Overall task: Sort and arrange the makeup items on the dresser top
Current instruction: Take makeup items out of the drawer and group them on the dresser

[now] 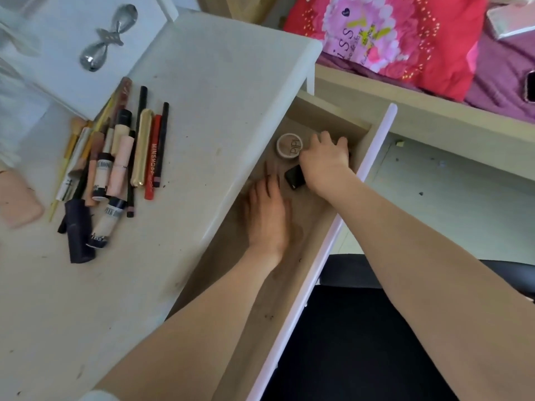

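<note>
Your white dresser top (231, 91) already holds the gathered heap of pencils and tubes (115, 157); the open wooden drawer (312, 224) still keeps stragglers; your left hand (269, 218) lies flat with fingers spread, apparently sweeping; your right hand (325, 160) curls over the small black case (294, 177) beside the round beige compact (289, 145), whether gripping I cannot tell.

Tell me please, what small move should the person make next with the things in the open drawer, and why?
Probably lift the black case out with the right hand and set it on the dresser top near the pile of pencils and tubes. The hand already rests against the case, while the round compact lies untouched beside it. The left hand lies flat in the drawer, holding nothing.
</note>
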### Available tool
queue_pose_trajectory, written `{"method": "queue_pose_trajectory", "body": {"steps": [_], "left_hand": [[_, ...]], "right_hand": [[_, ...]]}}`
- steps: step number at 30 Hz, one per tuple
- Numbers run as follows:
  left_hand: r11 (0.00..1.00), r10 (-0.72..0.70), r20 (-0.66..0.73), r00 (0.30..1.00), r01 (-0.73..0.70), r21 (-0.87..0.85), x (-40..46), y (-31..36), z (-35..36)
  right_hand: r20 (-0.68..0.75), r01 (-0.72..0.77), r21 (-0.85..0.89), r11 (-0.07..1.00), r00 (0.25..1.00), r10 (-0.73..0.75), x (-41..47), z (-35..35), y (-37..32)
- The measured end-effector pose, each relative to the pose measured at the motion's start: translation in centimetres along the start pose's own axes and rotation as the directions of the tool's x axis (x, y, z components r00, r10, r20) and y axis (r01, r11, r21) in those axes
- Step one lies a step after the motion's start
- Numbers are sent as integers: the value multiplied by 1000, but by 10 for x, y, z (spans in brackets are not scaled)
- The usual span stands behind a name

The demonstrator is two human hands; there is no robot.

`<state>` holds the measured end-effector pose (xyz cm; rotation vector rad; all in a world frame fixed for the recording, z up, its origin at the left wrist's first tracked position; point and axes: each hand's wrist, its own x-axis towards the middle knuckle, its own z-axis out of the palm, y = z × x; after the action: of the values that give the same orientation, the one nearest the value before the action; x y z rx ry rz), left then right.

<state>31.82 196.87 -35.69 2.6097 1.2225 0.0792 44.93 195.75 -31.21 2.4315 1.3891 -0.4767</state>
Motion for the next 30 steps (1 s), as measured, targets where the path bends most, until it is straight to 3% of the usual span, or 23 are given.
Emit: {"method": "queue_pose_trajectory", "body": {"steps": [3, 7, 12, 18, 21, 24, 27, 30], "left_hand": [[999, -44, -160, 986, 48, 24, 11, 1, 8], [990, -119, -181, 976, 104, -92, 15, 5, 11], [897, -191, -24, 981, 164, -411, -4, 8, -13], [810, -173, 49, 984, 170, -562, -44, 19, -47], [730, -229, 96, 969, 236, -641, -61, 20, -66], [670, -256, 101, 961, 252, -698, -73, 19, -91], [644, -260, -5, 966, 170, -746, -86, 11, -118], [622, -308, -104, 946, 118, -774, -96, -2, -143]], "right_hand": [[28, 7, -55, 998, 1000, -5, 8, 4, 0], [23, 16, 0, 1000, 1000, -16, 8, 1, 4], [25, 25, 115, 993, 999, -28, -15, -11, 0], [-23, 27, 431, 902, 1000, -19, -49, -28, 0], [-28, 19, 654, 756, 1000, -2, -68, -35, 0], [-17, 7, 885, 466, 1000, 18, -92, -45, -1], [-30, 19, 979, 202, 998, 53, -114, -54, -11], [-62, 59, 996, 61, 996, 59, -126, -67, -30]]}}
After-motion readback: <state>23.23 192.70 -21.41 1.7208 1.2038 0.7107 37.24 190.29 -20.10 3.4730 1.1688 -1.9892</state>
